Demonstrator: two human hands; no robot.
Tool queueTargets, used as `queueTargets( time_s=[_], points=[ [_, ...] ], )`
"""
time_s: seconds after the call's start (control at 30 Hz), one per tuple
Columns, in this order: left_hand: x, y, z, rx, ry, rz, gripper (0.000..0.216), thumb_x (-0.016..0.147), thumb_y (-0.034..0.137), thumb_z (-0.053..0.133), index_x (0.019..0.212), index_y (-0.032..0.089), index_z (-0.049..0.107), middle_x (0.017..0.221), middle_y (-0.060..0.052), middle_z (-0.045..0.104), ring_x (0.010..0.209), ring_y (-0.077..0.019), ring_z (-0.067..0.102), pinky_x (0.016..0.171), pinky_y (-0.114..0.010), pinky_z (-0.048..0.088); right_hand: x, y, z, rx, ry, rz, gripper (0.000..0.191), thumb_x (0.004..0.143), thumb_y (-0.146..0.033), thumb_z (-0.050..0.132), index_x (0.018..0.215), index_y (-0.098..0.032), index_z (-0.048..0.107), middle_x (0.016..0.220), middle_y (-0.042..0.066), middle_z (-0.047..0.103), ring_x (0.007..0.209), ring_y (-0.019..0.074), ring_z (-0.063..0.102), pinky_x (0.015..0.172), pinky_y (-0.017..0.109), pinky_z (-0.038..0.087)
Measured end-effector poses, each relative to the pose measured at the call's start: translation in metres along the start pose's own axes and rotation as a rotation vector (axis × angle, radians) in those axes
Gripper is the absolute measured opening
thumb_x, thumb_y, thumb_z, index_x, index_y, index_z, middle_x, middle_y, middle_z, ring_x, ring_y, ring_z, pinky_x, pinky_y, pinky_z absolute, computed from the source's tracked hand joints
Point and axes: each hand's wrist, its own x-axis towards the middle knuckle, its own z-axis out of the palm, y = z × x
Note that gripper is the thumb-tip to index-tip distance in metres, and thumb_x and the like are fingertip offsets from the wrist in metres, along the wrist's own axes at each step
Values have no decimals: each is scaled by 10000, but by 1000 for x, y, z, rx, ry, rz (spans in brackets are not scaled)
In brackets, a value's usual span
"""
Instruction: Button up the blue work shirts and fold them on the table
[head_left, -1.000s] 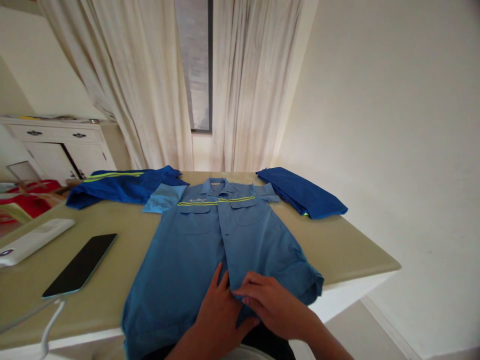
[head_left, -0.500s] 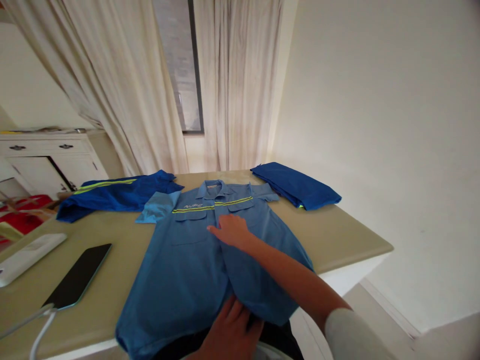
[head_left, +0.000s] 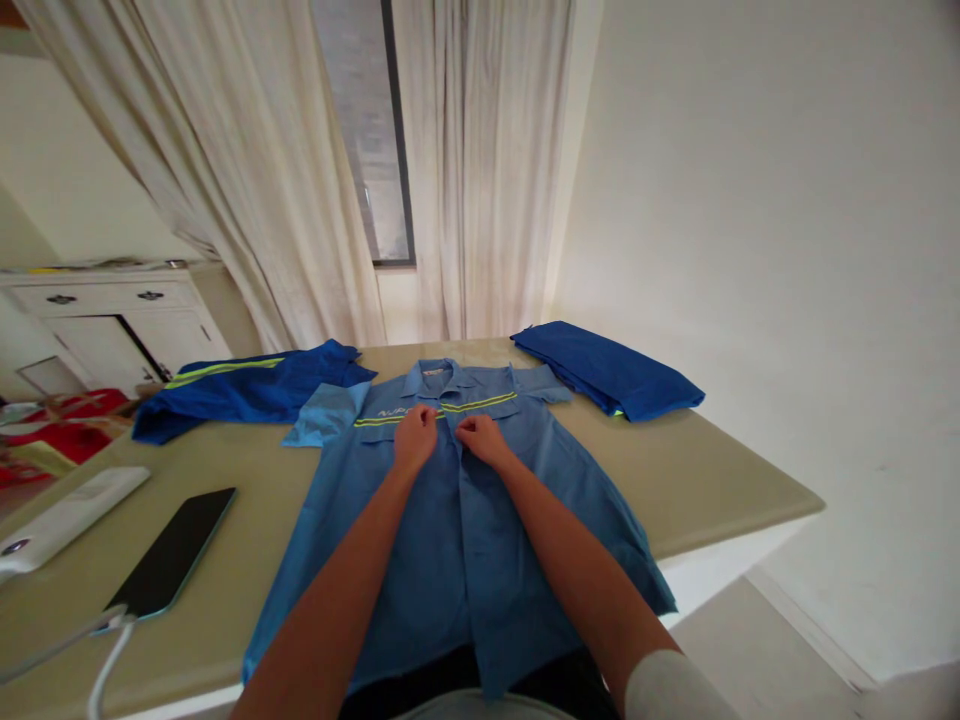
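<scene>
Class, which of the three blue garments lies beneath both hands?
The lighter blue shirt in the middle; the darker left garment and darker right garment are untouched.

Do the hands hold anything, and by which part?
I cannot tell: left hand and right hand are at the front opening of the blue shirt.

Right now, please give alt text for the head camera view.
A person's left hand and right hand nearly meet at the chest of a blue short-sleeved work shirt laid on a table; darker blue garments flank it, a smartphone lies at left.

Matt cloth shirt (head_left: pixel 431 540), smooth low-sheen tabletop (head_left: pixel 720 485), glossy phone screen (head_left: pixel 176 550).
</scene>
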Motion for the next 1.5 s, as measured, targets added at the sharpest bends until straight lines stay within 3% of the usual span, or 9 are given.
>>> queueTargets(
  time_s=[0.13, 0.3, 0.6, 0.73, 0.87, 1.03, 1.2, 1.37, 1.5],
  points=[
    [-15, -29, 22, 66, -38, 60, 228, 948, 310, 534, 990, 205, 732, 1177, -150, 703, 1149, -332, 600, 1044, -483, 418, 4, 8, 1, 85, -24, -8, 168, 810, -168, 696, 953, -154, 784, 788, -2, 753, 686, 139, 681, 596, 187, 466],
    [-21, -40, 27, 169, -96, 181, 186, 919, 325, 613, 1029, 254, 745, 1196, -105, 689, 1185, -328, 576, 1028, -461, 427, 6, 12, 4, 166, 16, -4, 144, 847, -207, 641, 800, -150, 764, 682, -4, 689, 683, 140, 642, 603, 201, 431],
    [-9, -45, 28, 66, -62, 288, 90, 901, 182, 583, 953, 213, 650, 992, -53, 700, 869, -209, 651, 885, -353, 518, 10, 19, 5, 318, -10, -56, 108, 819, -199, 672, 893, -153, 736, 725, -18, 692, 629, 119, 596, 574, 196, 445],
    [-13, -42, 25, 61, -27, 346, 80, 901, 174, 575, 898, 222, 640, 966, -54, 677, 905, -220, 647, 892, -353, 524, 12, 24, 8, 438, -54, -45, 184, 759, -150, 711, 941, -149, 738, 712, -17, 691, 583, 121, 589, 521, 198, 444],
    [-18, -38, 25, 196, 18, 432, 100, 915, 178, 569, 909, 229, 655, 971, -69, 683, 993, -253, 640, 952, -386, 504, 12, 26, 11, 323, 21, -101, 122, 741, -139, 712, 853, -156, 759, 679, -22, 687, 625, 134, 619, 572, 208, 456],
    [-21, -35, 24, 352, 59, 387, 111, 948, 230, 576, 984, 225, 681, 1059, -86, 706, 1067, -293, 634, 924, -411, 489, 11, 26, 12, 265, 70, -149, 115, 743, -166, 716, 837, -159, 782, 696, -9, 715, 696, 158, 658, 639, 228, 486],
    [-20, -37, 22, 314, 15, 364, 132, 980, 224, 533, 1027, 221, 656, 1071, -84, 721, 1067, -275, 656, 916, -382, 482, 11, 26, 13, 389, -25, -102, 241, 781, -182, 677, 993, -151, 788, 727, -2, 738, 608, 148, 635, 575, 232, 501],
    [-21, -34, 23, 306, -3, 344, 120, 974, 216, 541, 1041, 211, 640, 1071, -77, 731, 1045, -267, 670, 902, -378, 480, 13, 25, 16, 277, 105, -161, 204, 789, -153, 682, 937, -176, 820, 872, 33, 796, 813, 194, 711, 760, 268, 532],
    [-22, -32, 23, 329, 15, 323, 112, 978, 236, 543, 1025, 220, 643, 1063, -75, 734, 1042, -265, 669, 885, -377, 474, 13, 24, 15, 239, 96, -158, 132, 828, -233, 715, 874, -163, 817, 783, 26, 772, 739, 185, 681, 676, 251, 483]
  ],
)
